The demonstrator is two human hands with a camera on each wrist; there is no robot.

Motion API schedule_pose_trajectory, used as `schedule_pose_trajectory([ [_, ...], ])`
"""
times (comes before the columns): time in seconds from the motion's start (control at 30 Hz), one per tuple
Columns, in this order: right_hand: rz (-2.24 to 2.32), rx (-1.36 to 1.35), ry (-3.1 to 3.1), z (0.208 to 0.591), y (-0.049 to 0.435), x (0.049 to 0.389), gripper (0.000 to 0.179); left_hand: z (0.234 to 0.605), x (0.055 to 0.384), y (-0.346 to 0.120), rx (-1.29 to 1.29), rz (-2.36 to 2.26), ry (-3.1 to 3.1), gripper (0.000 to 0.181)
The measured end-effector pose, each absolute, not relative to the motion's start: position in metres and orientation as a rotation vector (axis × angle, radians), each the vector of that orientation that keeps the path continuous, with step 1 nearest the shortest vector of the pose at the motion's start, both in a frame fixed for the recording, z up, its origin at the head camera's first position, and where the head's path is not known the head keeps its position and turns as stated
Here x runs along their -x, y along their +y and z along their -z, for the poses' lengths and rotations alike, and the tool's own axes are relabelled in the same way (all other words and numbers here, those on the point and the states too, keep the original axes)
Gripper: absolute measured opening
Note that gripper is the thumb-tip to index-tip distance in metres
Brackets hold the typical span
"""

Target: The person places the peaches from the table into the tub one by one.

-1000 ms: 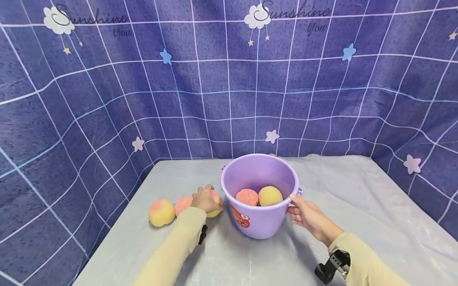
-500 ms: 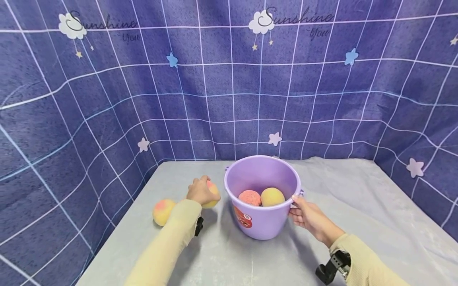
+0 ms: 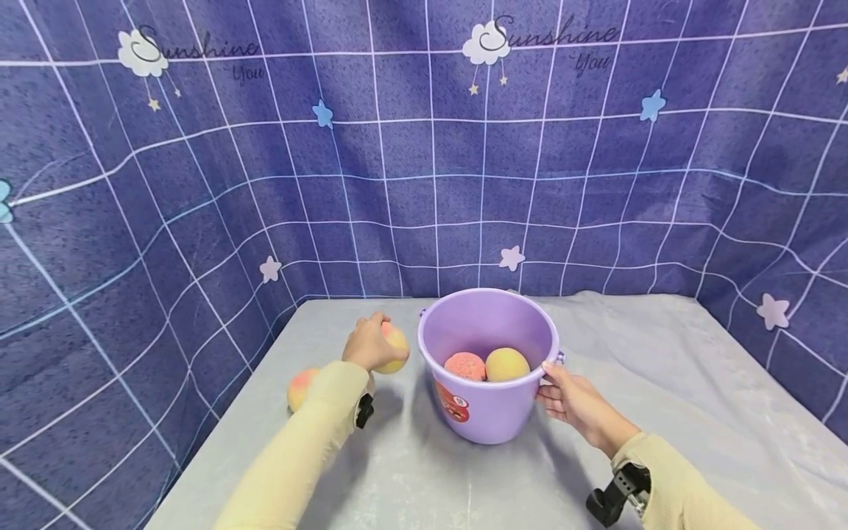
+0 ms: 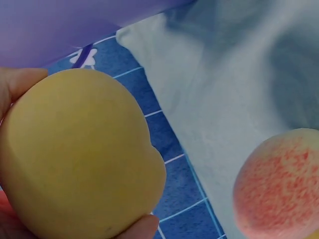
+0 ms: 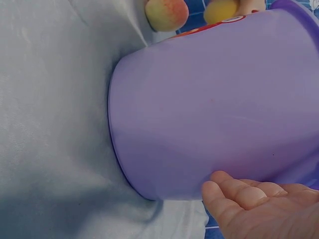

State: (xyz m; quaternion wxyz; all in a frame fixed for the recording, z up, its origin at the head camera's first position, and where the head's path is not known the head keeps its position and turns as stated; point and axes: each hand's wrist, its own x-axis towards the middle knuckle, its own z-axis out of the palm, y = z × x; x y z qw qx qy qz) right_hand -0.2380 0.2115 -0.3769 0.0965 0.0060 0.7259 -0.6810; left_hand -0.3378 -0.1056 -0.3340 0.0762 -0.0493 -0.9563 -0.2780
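My left hand (image 3: 368, 343) grips a yellow-and-pink peach (image 3: 394, 347) above the table, left of a purple bucket (image 3: 486, 412). The left wrist view shows the yellow side of that peach large, thumb and fingertips around it. Inside the bucket lie a pink peach (image 3: 465, 366) and a yellow peach (image 3: 507, 364). My right hand (image 3: 575, 405) holds the bucket's right rim, thumb over the edge and fingers against the outer wall. Partly behind my left sleeve, another peach (image 3: 302, 388) rests on the table. A pink-speckled peach (image 4: 279, 186) shows in the left wrist view.
A pale grey cloth (image 3: 662, 383) covers the table. Behind and to the left hangs a blue-purple grid-patterned curtain (image 3: 397, 162). The bucket's handle pivot (image 3: 560, 357) sticks out beside my right hand.
My left hand has lifted the peach off the table and shifted it slightly up and left. The sleeve now covers more of the peaches left behind. My right hand stays on the bucket.
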Motion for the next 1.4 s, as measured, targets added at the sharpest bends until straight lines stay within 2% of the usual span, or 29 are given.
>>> schedule_pose_trajectory([
  [0.8, 1.94, 0.116, 2.115, 0.372, 0.22, 0.242, 0.07, 0.311, 0.334, -0.112, 0.178, 0.866, -2.825, 0.072],
  [1.17, 1.851, 0.213, 2.143, 0.363, 0.225, 0.243, 0.07, 0.281, 0.328, -0.105, 0.283, 0.922, -2.708, 0.07],
  [1.4, 1.846, 0.201, 2.135, 0.366, 0.226, 0.242, 0.069, 0.265, 0.321, -0.092, 0.336, 1.112, -2.681, 0.068],
])
